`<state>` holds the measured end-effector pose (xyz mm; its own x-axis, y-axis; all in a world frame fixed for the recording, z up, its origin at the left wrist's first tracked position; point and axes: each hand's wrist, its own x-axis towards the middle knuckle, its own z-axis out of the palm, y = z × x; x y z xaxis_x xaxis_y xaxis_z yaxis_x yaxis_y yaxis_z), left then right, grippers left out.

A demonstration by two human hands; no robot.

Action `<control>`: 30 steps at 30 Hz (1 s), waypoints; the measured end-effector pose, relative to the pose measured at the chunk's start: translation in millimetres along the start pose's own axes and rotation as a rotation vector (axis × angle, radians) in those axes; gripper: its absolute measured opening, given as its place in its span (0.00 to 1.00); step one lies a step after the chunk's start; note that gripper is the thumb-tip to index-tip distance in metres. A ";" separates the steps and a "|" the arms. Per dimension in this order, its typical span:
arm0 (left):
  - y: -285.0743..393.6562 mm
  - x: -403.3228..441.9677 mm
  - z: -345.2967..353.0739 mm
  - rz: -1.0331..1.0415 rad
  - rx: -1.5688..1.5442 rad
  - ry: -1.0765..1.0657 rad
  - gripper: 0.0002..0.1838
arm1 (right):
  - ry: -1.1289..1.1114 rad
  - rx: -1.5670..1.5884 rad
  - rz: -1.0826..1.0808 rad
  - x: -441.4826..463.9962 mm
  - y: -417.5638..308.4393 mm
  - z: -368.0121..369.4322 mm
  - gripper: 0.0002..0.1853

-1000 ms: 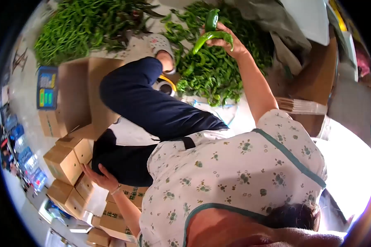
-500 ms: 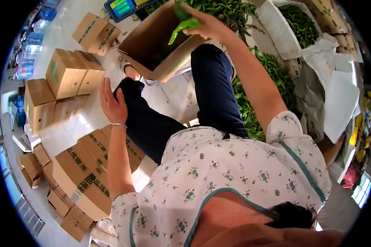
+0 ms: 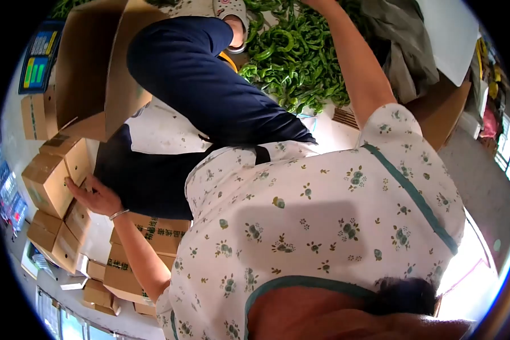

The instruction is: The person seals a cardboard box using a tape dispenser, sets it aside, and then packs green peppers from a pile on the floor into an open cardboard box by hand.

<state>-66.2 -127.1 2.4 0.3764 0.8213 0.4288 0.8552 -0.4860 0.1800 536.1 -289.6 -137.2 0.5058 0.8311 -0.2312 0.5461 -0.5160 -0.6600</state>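
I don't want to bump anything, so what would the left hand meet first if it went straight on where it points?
The left hand would likely meet the brown cardboard box by its fingers first, though this single view doesn't show whether they touch.

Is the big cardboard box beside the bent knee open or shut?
Open: no flaps cover the mouth of the cardboard box, and its shadowed inner walls show.

A packing room or store room, it seems, a big heap of green peppers [image 3: 294,62] on the pale floor [image 3: 164,127], brown boxes [image 3: 45,184] in piles (some with black writing), a blue scale [image 3: 41,56] beside an open box [image 3: 84,62], bottles [image 3: 10,195] off to one side.
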 end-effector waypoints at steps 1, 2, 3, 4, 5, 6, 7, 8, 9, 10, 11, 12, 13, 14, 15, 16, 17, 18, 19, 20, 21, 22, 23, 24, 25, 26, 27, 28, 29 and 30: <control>-4.1 1.9 -0.6 -0.028 -0.005 -0.022 0.30 | 0.063 0.154 0.157 -30.2 41.8 15.3 0.36; -16.3 6.1 -2.0 -0.061 -0.006 -0.041 0.30 | 0.132 -0.108 0.030 -58.6 83.0 46.9 0.36; -25.3 10.0 -2.5 0.002 0.029 -0.008 0.29 | 0.001 -0.174 0.075 -78.6 103.5 51.5 0.39; -20.2 13.2 -6.1 0.018 -0.005 -0.001 0.29 | -0.023 -0.220 0.148 -91.5 145.7 75.8 0.45; -15.5 14.1 -11.9 -0.027 0.018 -0.027 0.29 | -0.020 -0.118 0.260 -110.1 136.6 86.8 0.49; -12.7 14.9 -19.9 -0.071 0.042 -0.052 0.29 | -0.041 -0.147 0.369 -118.7 124.2 97.4 0.51; -15.0 16.2 -25.2 -0.058 -0.013 -0.033 0.28 | -0.025 -0.203 0.407 -122.8 111.5 106.2 0.51; -20.9 17.8 -32.1 -0.034 0.044 -0.041 0.28 | -0.008 -0.257 0.445 -123.7 97.5 115.3 0.51; -23.7 20.3 -41.1 -0.054 0.042 -0.048 0.28 | -0.002 -0.256 0.505 -122.1 71.7 117.8 0.51; -20.2 23.7 -45.8 -0.067 0.049 -0.064 0.28 | -0.004 -0.247 0.571 -116.2 49.2 120.4 0.50; -16.0 26.7 -48.5 -0.092 0.101 -0.089 0.28 | -0.008 -0.235 0.639 -108.5 34.3 124.5 0.50; -18.8 28.3 -50.7 -0.065 0.176 -0.125 0.28 | -0.045 -0.268 0.721 -101.2 27.6 130.0 0.49; -16.2 30.2 -51.2 -0.008 0.186 -0.127 0.28 | -0.080 -0.301 0.800 -90.0 25.0 134.0 0.48; -9.1 33.3 -50.6 0.043 0.194 -0.128 0.28 | -0.116 -0.337 0.875 -78.6 25.4 135.1 0.47; 0.1 36.1 -50.4 0.011 0.181 -0.138 0.28 | -0.131 -0.346 0.926 -69.1 28.9 133.9 0.43; 9.2 36.0 -49.7 -0.027 0.168 -0.150 0.28 | -0.186 -0.384 0.904 -63.6 35.9 131.2 0.42; 15.5 36.6 -50.2 -0.068 0.155 -0.160 0.29 | -0.240 -0.423 0.878 -59.6 43.0 126.3 0.41; 16.7 36.9 -50.3 -0.083 0.148 -0.167 0.29 | -0.295 -0.468 0.850 -57.7 49.2 121.2 0.40; 14.7 36.8 -50.9 -0.101 0.139 -0.172 0.29 | -0.296 -0.465 0.787 -62.8 59.0 123.2 0.38; 12.3 36.9 -51.7 -0.121 0.133 -0.178 0.29 | -0.299 -0.461 0.721 -73.1 74.3 132.2 0.37; 10.0 37.5 -52.7 -0.109 0.145 -0.182 0.29 | -0.301 -0.458 0.655 -78.8 82.2 135.3 0.35; 8.0 38.4 -53.0 -0.099 0.157 -0.186 0.29 | -0.295 -0.454 0.634 -84.1 79.2 133.7 0.34; 7.3 39.3 -53.5 -0.087 0.169 -0.190 0.29 | -0.289 -0.449 0.615 -97.1 71.2 131.8 0.33; 6.7 41.0 -53.6 -0.084 0.167 -0.198 0.29 | -0.287 -0.444 0.596 -103.8 63.1 130.6 0.32; 6.4 41.6 -53.5 -0.080 0.165 -0.207 0.29 | -0.277 -0.456 0.615 -102.7 56.2 129.9 0.33; 4.6 42.1 -54.7 -0.073 0.161 -0.216 0.29 | -0.265 -0.467 0.637 -102.3 46.6 130.4 0.33; 3.8 42.5 -54.3 -0.062 0.166 -0.220 0.29 | -0.255 -0.473 0.657 -100.3 42.8 132.4 0.33; 4.8 42.8 -53.2 -0.052 0.171 -0.218 0.30 | -0.276 -0.482 0.671 -94.7 45.2 133.6 0.34; 6.8 44.0 -53.0 -0.041 0.175 -0.216 0.30 | -0.296 -0.490 0.685 -88.3 49.1 134.7 0.34; 8.9 43.7 -53.9 -0.088 0.148 -0.217 0.30 | -0.317 -0.496 0.701 -86.0 50.4 135.8 0.35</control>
<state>-61.4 -111.6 70.4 0.3522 0.9109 0.2148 0.9247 -0.3741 0.0701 429.5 -358.9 -247.6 0.6627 0.2737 -0.6971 0.4444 -0.8929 0.0720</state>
